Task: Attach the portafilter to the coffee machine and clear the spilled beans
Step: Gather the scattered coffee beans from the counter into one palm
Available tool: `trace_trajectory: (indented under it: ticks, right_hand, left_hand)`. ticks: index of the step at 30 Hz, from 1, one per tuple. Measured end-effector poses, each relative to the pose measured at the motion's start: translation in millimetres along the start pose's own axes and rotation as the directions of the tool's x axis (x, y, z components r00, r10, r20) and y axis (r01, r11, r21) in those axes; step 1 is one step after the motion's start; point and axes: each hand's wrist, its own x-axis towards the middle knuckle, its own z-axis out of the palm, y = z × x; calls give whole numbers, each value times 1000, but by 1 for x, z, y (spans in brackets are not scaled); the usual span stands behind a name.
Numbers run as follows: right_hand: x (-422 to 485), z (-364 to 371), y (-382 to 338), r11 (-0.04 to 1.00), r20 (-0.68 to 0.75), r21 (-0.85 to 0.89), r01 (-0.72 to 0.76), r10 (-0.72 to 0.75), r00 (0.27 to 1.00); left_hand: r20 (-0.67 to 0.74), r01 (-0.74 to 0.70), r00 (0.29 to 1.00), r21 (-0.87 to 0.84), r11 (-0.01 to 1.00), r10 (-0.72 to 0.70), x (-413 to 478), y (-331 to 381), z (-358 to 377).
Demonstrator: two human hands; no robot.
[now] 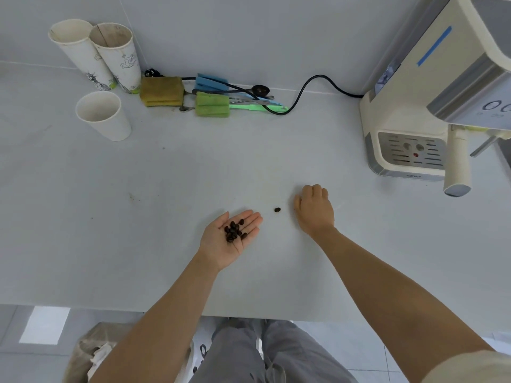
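Observation:
My left hand [229, 239] lies palm up on the white counter [138, 217], cupping several dark coffee beans [234, 230]. One loose bean [277, 209] rests on the counter between my hands. My right hand [313, 210] sits palm down just right of that bean, fingers curled under, and I cannot see whether it holds anything. The cream coffee machine [409, 111] stands at the right. The portafilter's cream handle [457, 164] sticks out toward me from under the machine's head, above the drip tray [412, 152].
Three white paper cups [102, 114] stand at the back left. Sponges [161, 91], blue and green tools [221, 95] and a black power cable [301, 92] lie along the wall. A bin with a bag [91, 352] sits on the floor below the counter edge.

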Motion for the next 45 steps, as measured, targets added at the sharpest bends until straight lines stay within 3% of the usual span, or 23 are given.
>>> trace_trajectory:
  ticks: [3, 6, 12, 20, 27, 35, 45]
  right_hand:
    - [-1, 9, -11, 999, -44, 47, -3, 5, 999]
    - [-2, 13, -28, 999, -80, -21, 46, -47, 996]
    - [-2, 32, -41, 963, -178, -142, 228, -251, 951]
    - [8, 38, -23, 817, -320, -170, 551, -574, 754]
    - [14, 30, 0, 743, -284, -319, 588, -667, 688]
    - [17, 36, 19, 721, -409, -341, 604, -692, 596]
    - [20, 42, 18, 789, -509, -319, 524, -610, 608]
  left_hand:
    - [-11, -14, 1000, -5, 1000, 14, -3, 3, -5]
    - [-6, -12, 1000, -12, 1000, 12, -4, 5, -8]
    - [-7, -5, 1000, -22, 1000, 5, -6, 7, -13]
    - [-5, 7, 1000, 0, 1000, -7, -4, 8, -13]
    - [5, 29, 1000, 13, 999, -29, 0, 5, -9]
    - [-5, 60, 998, 21, 998, -60, 4, 1, 2]
    - [-8, 91, 996, 40, 995, -91, 14, -9, 8]
